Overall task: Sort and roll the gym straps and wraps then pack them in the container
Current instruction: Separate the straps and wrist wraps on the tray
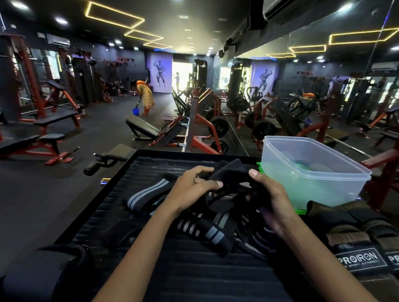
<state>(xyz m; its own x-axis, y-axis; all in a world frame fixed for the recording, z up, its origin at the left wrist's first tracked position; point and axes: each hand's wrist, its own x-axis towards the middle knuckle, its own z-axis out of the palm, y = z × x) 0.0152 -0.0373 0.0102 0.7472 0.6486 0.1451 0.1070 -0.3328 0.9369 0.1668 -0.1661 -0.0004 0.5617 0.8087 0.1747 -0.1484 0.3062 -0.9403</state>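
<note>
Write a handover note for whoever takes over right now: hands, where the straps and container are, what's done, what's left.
Left hand and right hand: both grip one black wrap, held above the pile.
Striped wraps lie tangled and unrolled on the black tray; one striped band sits at the left of the pile.
PROIRON straps lie to the right, loose.
Container stands open at the tray's far right; no straps seen inside.
Done: nothing packed.
Left: sort, roll, pack everything.

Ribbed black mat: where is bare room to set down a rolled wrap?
The mat is bare between the forearms, below the striped wraps, and along its far edge. Crowded: the middle, and right by the container and PROIRON straps.
</note>
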